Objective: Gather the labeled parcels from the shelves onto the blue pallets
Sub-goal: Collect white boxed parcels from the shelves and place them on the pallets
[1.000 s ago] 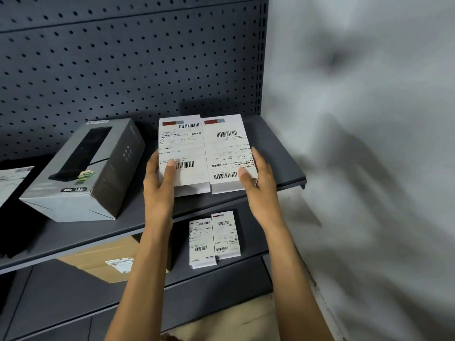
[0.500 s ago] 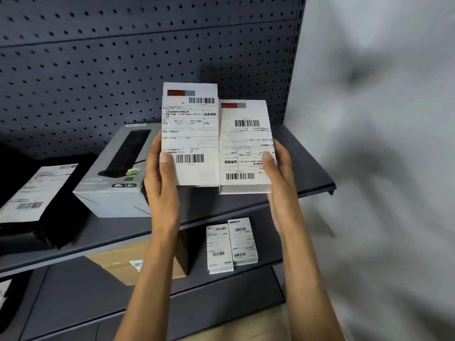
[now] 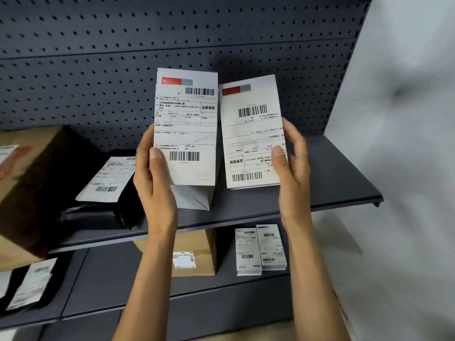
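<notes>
left white labeled parcel (image 3: 186, 129) upright, held aloft | right white labeled parcel (image 3: 253, 134) tilted, beside it

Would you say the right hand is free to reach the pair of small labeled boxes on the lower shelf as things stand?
Probably not yet. The right hand grips a white labeled parcel, so it is occupied, though the pair of small labeled boxes below sits unobstructed at the shelf front.

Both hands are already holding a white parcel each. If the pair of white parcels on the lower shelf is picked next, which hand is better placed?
Right, probably. The lower pair of parcels lies just inside the right forearm, below the right hand. The left hand is farther off, over the brown box. Both hands are full, though.
</notes>
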A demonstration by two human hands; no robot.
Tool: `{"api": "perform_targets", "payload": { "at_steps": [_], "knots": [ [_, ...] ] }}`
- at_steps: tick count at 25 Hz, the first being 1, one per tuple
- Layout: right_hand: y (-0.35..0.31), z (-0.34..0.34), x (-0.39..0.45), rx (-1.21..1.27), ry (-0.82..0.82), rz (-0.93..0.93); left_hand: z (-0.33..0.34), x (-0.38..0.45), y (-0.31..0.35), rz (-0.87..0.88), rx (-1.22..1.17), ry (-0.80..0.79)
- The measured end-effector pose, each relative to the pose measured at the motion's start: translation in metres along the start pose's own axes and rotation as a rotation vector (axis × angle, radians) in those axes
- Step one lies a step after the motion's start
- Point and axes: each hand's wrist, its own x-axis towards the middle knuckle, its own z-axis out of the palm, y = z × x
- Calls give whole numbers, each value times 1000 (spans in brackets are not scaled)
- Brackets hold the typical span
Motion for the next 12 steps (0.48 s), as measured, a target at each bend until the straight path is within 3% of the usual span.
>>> {"api": "perform_targets", "payload": {
  "at_steps": [12],
  "knots": [
    [-31, 106, -43, 169, -157, -17, -124, 14, 38, 100, 24, 244]
  ]
}}
